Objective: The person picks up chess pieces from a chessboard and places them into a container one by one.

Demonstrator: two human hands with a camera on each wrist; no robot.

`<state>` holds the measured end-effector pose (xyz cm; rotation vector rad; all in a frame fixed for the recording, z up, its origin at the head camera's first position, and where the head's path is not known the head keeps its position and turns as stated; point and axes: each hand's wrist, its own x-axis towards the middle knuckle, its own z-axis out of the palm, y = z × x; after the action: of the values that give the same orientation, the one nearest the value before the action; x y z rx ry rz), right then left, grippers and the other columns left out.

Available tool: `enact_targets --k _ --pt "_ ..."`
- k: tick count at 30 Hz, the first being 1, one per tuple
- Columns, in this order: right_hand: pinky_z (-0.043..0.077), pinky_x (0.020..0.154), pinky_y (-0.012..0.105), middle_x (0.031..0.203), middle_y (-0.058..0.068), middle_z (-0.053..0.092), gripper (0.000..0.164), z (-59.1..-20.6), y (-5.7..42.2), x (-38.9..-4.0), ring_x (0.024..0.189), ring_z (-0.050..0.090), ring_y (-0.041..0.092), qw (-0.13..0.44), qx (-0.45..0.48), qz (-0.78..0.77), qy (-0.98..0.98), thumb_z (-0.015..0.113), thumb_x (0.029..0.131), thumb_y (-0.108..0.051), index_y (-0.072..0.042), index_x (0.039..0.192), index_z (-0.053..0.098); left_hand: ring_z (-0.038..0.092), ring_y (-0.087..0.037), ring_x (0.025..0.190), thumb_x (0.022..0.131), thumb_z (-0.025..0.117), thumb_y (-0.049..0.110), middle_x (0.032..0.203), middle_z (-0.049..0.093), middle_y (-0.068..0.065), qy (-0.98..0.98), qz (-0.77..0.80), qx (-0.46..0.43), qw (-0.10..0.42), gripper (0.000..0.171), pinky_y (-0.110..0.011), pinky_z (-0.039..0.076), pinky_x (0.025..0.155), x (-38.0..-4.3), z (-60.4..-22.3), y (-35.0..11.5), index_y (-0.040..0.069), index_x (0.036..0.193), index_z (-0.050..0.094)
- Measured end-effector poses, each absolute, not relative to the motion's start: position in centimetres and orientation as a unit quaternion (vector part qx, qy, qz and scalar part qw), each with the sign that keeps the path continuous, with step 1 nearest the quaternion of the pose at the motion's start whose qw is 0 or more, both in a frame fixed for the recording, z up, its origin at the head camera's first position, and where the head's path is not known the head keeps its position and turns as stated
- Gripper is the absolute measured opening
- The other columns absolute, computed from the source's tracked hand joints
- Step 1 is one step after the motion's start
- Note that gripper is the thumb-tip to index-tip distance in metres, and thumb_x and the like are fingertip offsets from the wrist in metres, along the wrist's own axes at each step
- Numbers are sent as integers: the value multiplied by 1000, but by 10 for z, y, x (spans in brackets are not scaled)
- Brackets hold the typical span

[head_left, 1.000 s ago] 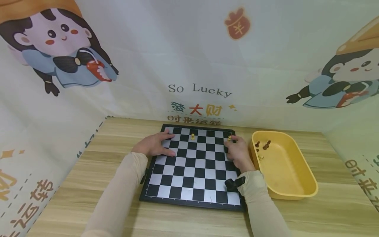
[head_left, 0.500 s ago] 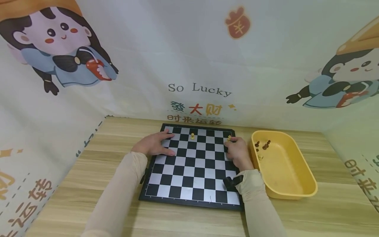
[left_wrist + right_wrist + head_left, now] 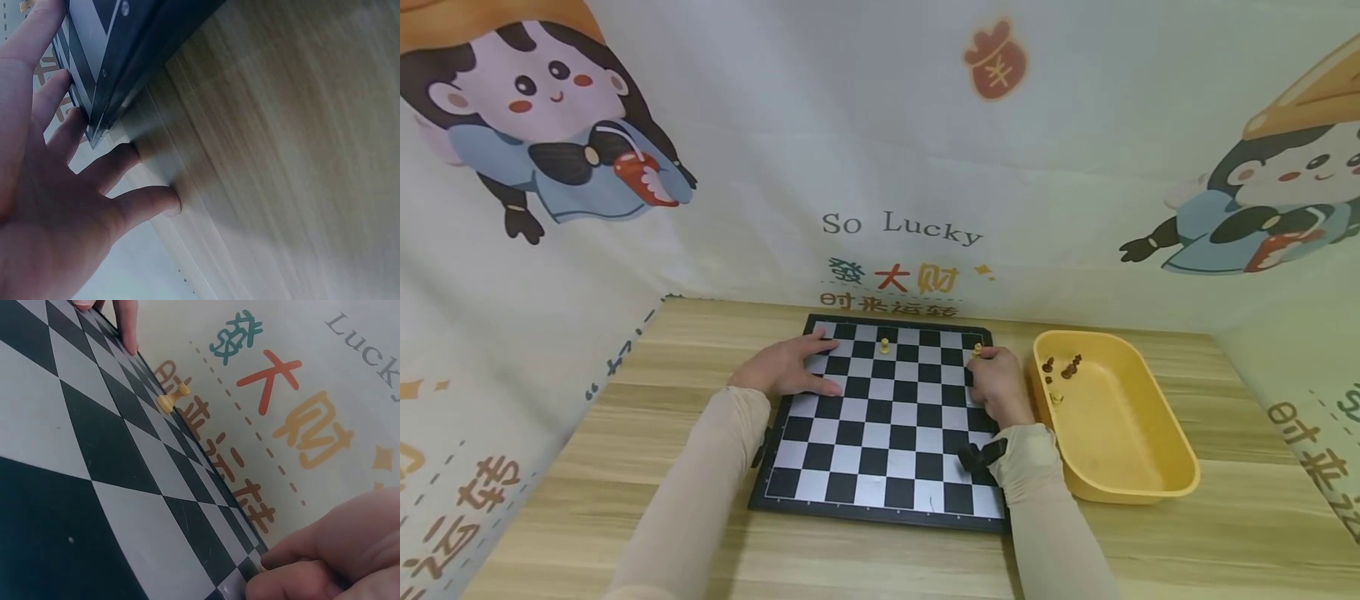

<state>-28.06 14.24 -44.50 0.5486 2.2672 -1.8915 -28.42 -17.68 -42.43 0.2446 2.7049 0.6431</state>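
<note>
A black-and-white chessboard [image 3: 893, 412] lies on the wooden table. My left hand [image 3: 786, 367] rests at its left edge, fingers spread; in the left wrist view its fingers [image 3: 147, 205] are splayed around the board's rim, some on the table. At the board's far right corner, my right hand [image 3: 1002, 387] pinches a yellow chess piece [image 3: 977, 351], whose top shows above the fingers. The right wrist view mostly hides that piece behind the fingers [image 3: 290, 581]. Another yellow chess piece [image 3: 884, 346] stands upright near the far edge, also visible as a small yellow piece [image 3: 173, 399] there.
A yellow plastic bin [image 3: 1131, 417] stands just right of the board, close to my right forearm. Inside lie several small pieces, including a dark brown chess piece [image 3: 1071, 367] and a yellow one [image 3: 1057, 399]. A printed cloth [image 3: 895, 158] hangs behind the table.
My right fingers have drawn closer together around the yellow piece, and the right wrist has shifted slightly. The left hand stays put. The head view has moved a little.
</note>
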Motion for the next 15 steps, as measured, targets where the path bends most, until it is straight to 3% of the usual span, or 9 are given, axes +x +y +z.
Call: enact_targets --k 15 --pt "34 47 22 116 14 53 37 -442 142 -282 51 40 8 89 200 -576 787 46 104 -12 0 138 48 16 -36 160 80 82 55 173 15 -2 955 223 85 176 93 -56 25 128 -285 -425 -176 26 158 40"
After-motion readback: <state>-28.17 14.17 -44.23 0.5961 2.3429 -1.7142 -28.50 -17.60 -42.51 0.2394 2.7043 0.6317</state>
